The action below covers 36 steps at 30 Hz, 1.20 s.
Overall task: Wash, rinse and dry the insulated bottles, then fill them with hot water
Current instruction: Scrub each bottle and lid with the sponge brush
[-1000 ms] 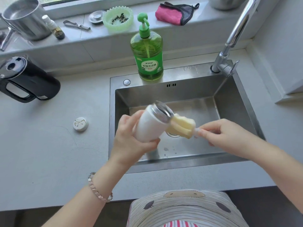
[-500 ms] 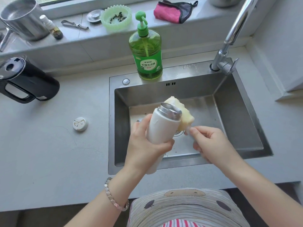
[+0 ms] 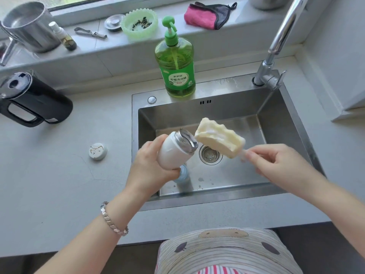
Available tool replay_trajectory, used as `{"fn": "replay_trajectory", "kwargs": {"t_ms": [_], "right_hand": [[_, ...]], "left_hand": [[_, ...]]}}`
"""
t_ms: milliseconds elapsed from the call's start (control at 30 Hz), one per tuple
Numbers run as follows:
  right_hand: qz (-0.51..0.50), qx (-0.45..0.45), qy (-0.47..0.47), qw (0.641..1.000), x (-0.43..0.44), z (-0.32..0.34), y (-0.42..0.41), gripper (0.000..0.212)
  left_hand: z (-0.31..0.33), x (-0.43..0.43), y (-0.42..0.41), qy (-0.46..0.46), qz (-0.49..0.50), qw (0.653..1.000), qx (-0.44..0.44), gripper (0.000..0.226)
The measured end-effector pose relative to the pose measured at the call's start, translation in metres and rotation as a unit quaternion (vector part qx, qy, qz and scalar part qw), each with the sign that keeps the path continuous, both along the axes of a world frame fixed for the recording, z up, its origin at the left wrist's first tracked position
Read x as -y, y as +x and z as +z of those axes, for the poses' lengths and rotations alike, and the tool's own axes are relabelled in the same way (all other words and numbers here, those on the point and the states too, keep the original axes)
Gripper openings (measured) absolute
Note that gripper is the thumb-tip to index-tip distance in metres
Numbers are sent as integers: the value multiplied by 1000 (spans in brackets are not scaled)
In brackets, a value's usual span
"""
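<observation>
While the left hand (image 3: pixel 152 165) wraps its fingers round the white bottle (image 3: pixel 173 153), the bottle hangs tilted over the sink (image 3: pixel 276 115). Its open steel mouth points right at the sponge brush (image 3: pixel 219 137), likely so the head can go straight in and drips land in the basin. The right hand (image 3: pixel 276 163) pinches the brush's thin handle between thumb and fingers. The sponge head is outside the bottle, just beside the rim, with suds on it.

Step judged: washing bottle 1; rinse, dry and fill not yet done. What looks like a pale blue bottle (image 3: pixel 183 173) sits in the sink under the left hand, mostly hidden, probably next. The cap (image 3: pixel 98 151) lies on the counter (image 3: pixel 59 184) left of the sink, leaving the mouth clear. The dish soap (image 3: pixel 175 62) stands on the sink's back ledge, within reach. The black kettle (image 3: pixel 35 101) is far left, likely for hot water. The tap (image 3: pixel 276 46) shows no water running.
</observation>
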State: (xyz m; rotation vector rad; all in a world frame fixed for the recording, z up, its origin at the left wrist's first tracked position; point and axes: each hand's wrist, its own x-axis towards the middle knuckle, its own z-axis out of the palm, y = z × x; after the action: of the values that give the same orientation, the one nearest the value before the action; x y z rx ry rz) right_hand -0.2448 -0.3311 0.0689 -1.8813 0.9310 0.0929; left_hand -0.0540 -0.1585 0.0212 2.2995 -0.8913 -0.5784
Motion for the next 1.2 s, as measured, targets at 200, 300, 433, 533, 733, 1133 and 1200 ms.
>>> {"fn": "replay_trajectory", "kwargs": {"t_ms": [200, 300, 433, 533, 733, 1133, 1200], "right_hand": [[251, -125, -150, 948, -4, 16, 18, 31], [265, -68, -148, 951, -10, 18, 27, 35], [152, -35, -72, 985, 10, 17, 24, 28], [148, -59, -67, 985, 6, 7, 22, 26], [209, -82, -143, 964, -1, 17, 20, 29], [140, -56, -87, 985, 18, 14, 16, 28], [127, -70, -72, 987, 17, 5, 15, 26]], "left_hand": [[-3, 2, -12, -54, -173, 953, 244, 63], [-5, 4, -25, -82, -175, 957, 218, 69], [-7, -10, -18, -96, -123, 973, 170, 67], [-9, -14, -13, -78, -120, 974, 177, 65], [-24, -21, -21, -45, -112, 977, 178, 69], [-26, -26, -28, -57, -88, 976, 189, 71], [-24, -27, -23, -54, -70, 981, 174, 71]]}}
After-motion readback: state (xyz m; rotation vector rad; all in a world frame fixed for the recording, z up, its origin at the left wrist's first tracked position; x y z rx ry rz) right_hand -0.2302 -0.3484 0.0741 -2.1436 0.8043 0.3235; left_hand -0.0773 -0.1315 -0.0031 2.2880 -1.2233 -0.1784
